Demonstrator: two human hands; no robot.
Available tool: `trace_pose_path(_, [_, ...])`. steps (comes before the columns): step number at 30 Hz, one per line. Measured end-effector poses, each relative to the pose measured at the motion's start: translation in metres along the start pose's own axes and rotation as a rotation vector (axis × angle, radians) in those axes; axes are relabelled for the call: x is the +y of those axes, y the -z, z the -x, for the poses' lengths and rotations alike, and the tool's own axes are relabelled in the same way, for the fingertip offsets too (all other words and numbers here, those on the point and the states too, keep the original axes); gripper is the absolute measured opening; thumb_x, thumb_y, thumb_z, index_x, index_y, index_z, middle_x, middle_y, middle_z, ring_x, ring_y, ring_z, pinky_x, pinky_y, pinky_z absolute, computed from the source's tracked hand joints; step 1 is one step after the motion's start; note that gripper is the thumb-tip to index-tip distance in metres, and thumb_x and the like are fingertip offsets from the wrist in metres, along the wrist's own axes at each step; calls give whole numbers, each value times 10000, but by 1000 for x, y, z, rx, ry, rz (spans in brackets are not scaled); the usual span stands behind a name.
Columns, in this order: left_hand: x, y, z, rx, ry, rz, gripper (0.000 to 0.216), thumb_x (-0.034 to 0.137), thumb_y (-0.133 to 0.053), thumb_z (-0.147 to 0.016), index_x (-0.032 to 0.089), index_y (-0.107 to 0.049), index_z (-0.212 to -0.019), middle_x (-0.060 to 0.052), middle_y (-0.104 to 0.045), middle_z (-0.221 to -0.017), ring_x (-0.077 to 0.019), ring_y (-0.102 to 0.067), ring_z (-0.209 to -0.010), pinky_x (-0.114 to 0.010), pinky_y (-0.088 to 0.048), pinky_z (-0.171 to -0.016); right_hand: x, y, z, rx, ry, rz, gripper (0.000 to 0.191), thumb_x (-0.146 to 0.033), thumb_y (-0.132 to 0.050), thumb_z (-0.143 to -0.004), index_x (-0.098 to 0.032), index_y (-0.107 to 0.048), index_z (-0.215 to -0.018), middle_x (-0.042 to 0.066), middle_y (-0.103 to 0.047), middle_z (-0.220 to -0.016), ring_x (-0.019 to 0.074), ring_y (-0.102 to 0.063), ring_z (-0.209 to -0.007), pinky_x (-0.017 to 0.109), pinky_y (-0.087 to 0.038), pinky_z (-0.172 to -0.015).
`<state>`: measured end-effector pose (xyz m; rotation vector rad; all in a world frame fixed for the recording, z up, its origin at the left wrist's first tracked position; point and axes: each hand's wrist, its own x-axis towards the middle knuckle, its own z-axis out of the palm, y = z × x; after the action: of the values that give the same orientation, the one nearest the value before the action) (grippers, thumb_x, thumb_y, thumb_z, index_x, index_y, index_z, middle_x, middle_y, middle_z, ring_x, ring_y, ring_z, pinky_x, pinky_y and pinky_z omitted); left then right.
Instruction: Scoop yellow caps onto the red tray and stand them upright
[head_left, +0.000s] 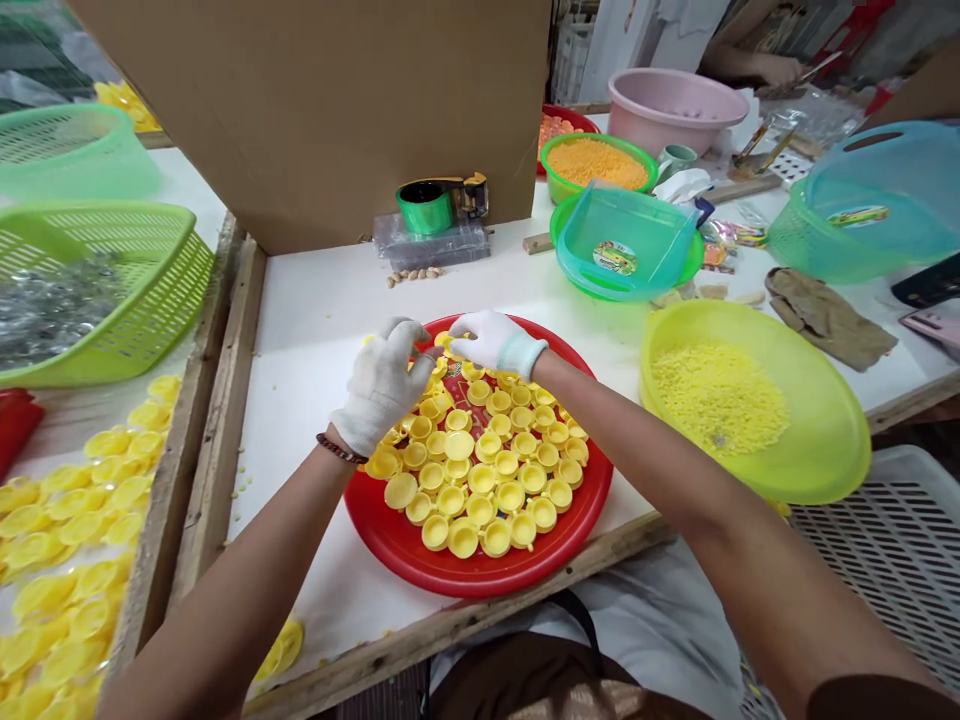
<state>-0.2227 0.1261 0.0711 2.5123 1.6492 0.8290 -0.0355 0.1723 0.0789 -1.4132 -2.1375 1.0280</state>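
A round red tray [405, 548] lies in front of me on the white table, packed with several small yellow cups [480, 475] set open side up. My left hand [382, 385], in a white glove, rests over the tray's far left part with its fingers pinched together near a cup. My right hand [495, 342], also gloved, is at the far rim with its fingers curled down onto the cups there. What either hand pinches is hidden by the fingers.
A yellow basin [825, 470] of pale yellow bits stands at right. Behind it are teal and green baskets [622, 245], a green bowl of orange grains [596, 165] and a pink basin [675, 105]. A cardboard box [322, 110] stands behind; green baskets [112, 290] and loose yellow cups [67, 540] lie left.
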Motion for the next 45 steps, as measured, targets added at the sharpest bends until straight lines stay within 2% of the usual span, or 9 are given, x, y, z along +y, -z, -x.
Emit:
trace_pose_path(3, [-1, -3, -10, -226, 61, -240, 233, 392, -564, -899, 200, -695, -917, -111, -733, -1003, -295, -664, -917, -443, -474, -836, 2, 3, 6, 196, 21, 149, 193, -229, -555, -909, -166, -704, -1014, 34, -736, -935, 175, -646, -871, 278, -463, -799])
trace_pose_path(6, [1, -10, -21, -365, 69, -323, 199, 387, -597, -860, 239, -727, -888, -84, -757, -949, -310, -664, -960, -467, -443, -892, 2, 9, 12, 264, 4, 129, 231, -198, -495, -928, -158, -703, -1019, 35, -739, -963, 167, -644, -889, 273, -457, -825])
trace_pose_path(13, [0, 5, -6, -357, 74, -323, 288, 360, -477, -937, 235, -731, -990, -88, -752, -1107, -282, -666, -988, -420, -439, -857, -1, 0, 17, 160, 125, 309, 268, -172, -462, -939, -149, -724, -988, 66, -726, -998, 190, -639, -937, 290, -436, -836])
trace_pose_path(19, [-8, 24, 26, -408, 79, -380, 273, 315, -513, -897, 214, -717, -1049, -101, -735, -1083, -312, -671, -986, -443, -451, -853, -15, -24, 18, 46, 61, 628, 285, -260, -483, -956, -169, -754, -957, 123, -688, -1087, 267, -648, -921, 364, -417, -750])
trace_pose_path(22, [-7, 26, 29, -394, 112, -318, 276, 283, -521, -885, 188, -678, -1091, -112, -727, -1051, -304, -677, -951, -428, -474, -850, -16, -22, 21, -6, 75, 684, 313, -309, -479, -990, -167, -758, -983, 135, -687, -1113, 287, -647, -972, 374, -418, -763])
trace_pose_path(28, [5, 27, 14, -167, 74, -135, 349, 237, -504, -890, 142, -592, -1213, -153, -667, -1168, -289, -657, -1017, -395, -526, -867, -13, -13, 18, -43, 70, 619, 310, -390, -520, -984, -199, -758, -1036, 103, -724, -1110, 268, -666, -985, 339, -416, -740])
trace_pose_path(33, [13, 25, 2, -102, 48, -53, 393, 127, -481, -858, 179, -560, -1240, -141, -607, -1310, -275, -634, -1144, -405, -550, -953, -17, -23, 10, -76, 58, 662, 256, -234, -526, -923, -202, -781, -923, 104, -759, -1034, 294, -685, -955, 359, -427, -761])
trace_pose_path(39, [10, 24, 10, -118, -5, 28, 496, 85, -493, -841, 177, -490, -1328, -173, -498, -1465, -299, -588, -1281, -459, -539, -1055, -13, -15, 6, -144, 52, 486, 238, -244, -533, -965, -174, -753, -905, 91, -755, -986, 241, -667, -916, 312, -414, -738])
trace_pose_path(45, [26, 18, 15, -121, -129, 86, 674, 56, -501, -842, 210, -321, -1473, -183, -416, -1550, -338, -326, -1527, -508, -506, -1106, -14, -1, 32, -92, 187, -114, 295, -335, -513, -1019, -161, -690, -1180, 41, -721, -1009, 146, -636, -844, 265, -483, -788])
